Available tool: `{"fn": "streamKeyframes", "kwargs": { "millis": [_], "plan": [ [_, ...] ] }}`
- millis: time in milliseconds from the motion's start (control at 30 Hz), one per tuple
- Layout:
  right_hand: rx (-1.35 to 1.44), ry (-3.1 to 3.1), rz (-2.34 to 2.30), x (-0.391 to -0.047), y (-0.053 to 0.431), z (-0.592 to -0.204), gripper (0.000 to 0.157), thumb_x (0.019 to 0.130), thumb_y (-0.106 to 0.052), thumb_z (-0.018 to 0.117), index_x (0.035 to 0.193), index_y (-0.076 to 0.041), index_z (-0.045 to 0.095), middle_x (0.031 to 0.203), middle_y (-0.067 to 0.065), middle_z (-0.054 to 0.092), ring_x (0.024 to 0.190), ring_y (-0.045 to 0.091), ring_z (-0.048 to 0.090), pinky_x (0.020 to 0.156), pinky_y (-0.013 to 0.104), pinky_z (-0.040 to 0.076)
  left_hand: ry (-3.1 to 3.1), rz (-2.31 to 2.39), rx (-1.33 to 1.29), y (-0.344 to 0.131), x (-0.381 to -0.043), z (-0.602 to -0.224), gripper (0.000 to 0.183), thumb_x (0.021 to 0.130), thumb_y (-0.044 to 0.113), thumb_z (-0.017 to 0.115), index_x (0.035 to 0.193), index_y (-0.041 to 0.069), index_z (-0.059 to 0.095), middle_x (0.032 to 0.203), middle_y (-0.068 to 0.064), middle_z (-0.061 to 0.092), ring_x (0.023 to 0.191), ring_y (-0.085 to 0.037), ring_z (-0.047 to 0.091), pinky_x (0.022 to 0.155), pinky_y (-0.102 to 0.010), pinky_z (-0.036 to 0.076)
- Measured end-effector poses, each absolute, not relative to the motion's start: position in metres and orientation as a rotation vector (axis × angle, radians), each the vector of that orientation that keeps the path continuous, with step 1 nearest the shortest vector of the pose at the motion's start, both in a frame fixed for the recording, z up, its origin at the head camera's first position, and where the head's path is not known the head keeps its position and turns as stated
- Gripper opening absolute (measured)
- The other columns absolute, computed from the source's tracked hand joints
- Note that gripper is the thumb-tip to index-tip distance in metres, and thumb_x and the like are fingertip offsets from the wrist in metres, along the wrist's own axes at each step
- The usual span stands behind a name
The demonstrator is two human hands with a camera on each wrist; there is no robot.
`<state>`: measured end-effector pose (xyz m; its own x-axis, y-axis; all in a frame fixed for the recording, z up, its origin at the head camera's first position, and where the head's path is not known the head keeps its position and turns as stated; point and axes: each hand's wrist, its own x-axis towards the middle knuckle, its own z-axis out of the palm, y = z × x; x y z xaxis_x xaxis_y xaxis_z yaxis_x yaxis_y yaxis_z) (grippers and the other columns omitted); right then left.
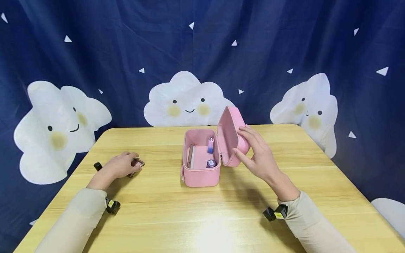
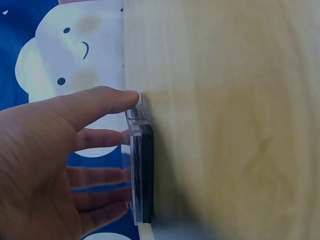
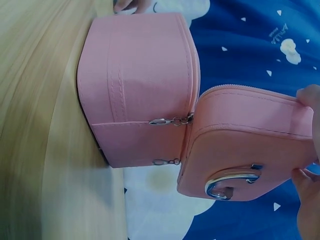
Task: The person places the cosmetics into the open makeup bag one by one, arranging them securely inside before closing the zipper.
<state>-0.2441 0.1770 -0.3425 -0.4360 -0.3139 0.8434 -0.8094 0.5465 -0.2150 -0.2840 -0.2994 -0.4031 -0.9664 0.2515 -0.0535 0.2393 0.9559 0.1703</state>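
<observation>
A pink cosmetic case (image 1: 201, 178) stands on the table with its lid (image 1: 241, 121) swung up to the right. My right hand (image 1: 261, 158) grips the lid's outer edge, the thumb apart from the fingers, also seen in the right wrist view (image 3: 307, 192). Inside the case are a pink-and-blue tube (image 1: 210, 145), a small dark round jar (image 1: 211, 163) and a slim brown-and-white item (image 1: 191, 156). At the left, my left hand (image 1: 118, 165) holds a flat makeup compact (image 2: 142, 172) with a clear lid and black base, thumb at one end.
A small black cylindrical item (image 1: 98, 166) is beside the left wrist, partly hidden behind it. The wooden table (image 1: 164, 218) meets a dark blue cloud-print curtain (image 1: 123, 52) at the back. A silver-toned handle (image 3: 232, 181) is on the lid's outer face.
</observation>
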Motion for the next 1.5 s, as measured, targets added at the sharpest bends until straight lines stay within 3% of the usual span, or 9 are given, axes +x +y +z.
{"fn": "streamKeyframes", "kwargs": {
  "millis": [167, 367, 867, 1067, 1500],
  "plan": [
    [0.899, -1.999, 0.777, -0.245, 0.180, -0.342, 0.057, 0.095, -0.047, 0.060, 0.128, 0.000, 0.060, 0.131, 0.016, 0.058, 0.128, 0.038, 0.048, 0.111, 0.037, 0.035, 3.087, 0.294, 0.433, -0.294, -0.286, -0.398, 0.057, 0.089, 0.032, 0.068, 0.131, -0.003, 0.055, 0.123, -0.031, 0.056, 0.108, -0.045, 0.056, 0.088, -0.059, 0.046],
    [0.911, -2.020, 0.749, -0.247, 0.184, -0.340, 0.059, 0.095, -0.048, 0.058, 0.129, 0.000, 0.059, 0.131, 0.015, 0.059, 0.127, 0.040, 0.049, 0.110, 0.046, 0.035, 3.146, 0.341, 0.563, -0.283, -0.288, -0.383, 0.058, 0.085, 0.031, 0.073, 0.131, 0.001, 0.057, 0.122, -0.024, 0.058, 0.104, -0.038, 0.058, 0.087, -0.055, 0.047],
    [0.867, -2.065, 0.761, -0.244, 0.186, -0.342, 0.061, 0.094, -0.051, 0.057, 0.131, -0.002, 0.058, 0.133, 0.013, 0.058, 0.131, 0.031, 0.047, 0.112, 0.040, 0.033, 3.143, 0.426, 1.009, -0.225, -0.292, -0.330, 0.050, 0.081, 0.028, 0.074, 0.126, 0.009, 0.060, 0.116, -0.009, 0.062, 0.095, -0.023, 0.058, 0.086, -0.044, 0.049],
    [0.869, -2.059, 0.765, -0.244, 0.185, -0.342, 0.061, 0.094, -0.051, 0.057, 0.130, -0.002, 0.058, 0.133, 0.013, 0.058, 0.130, 0.033, 0.048, 0.112, 0.041, 0.034, 3.097, 0.503, 1.098, -0.200, -0.293, -0.316, 0.047, 0.082, 0.030, 0.074, 0.123, 0.013, 0.058, 0.101, 0.000, 0.060, 0.085, -0.016, 0.055, 0.077, -0.037, 0.048],
    [0.870, -2.049, 0.772, -0.245, 0.185, -0.342, 0.061, 0.094, -0.051, 0.058, 0.130, -0.002, 0.058, 0.132, 0.014, 0.058, 0.128, 0.036, 0.049, 0.111, 0.041, 0.035, 3.000, 0.543, 1.208, -0.149, -0.308, -0.305, 0.051, 0.083, 0.032, 0.072, 0.128, 0.015, 0.054, 0.100, 0.001, 0.057, 0.085, -0.015, 0.053, 0.076, -0.033, 0.048]
  ]
}}
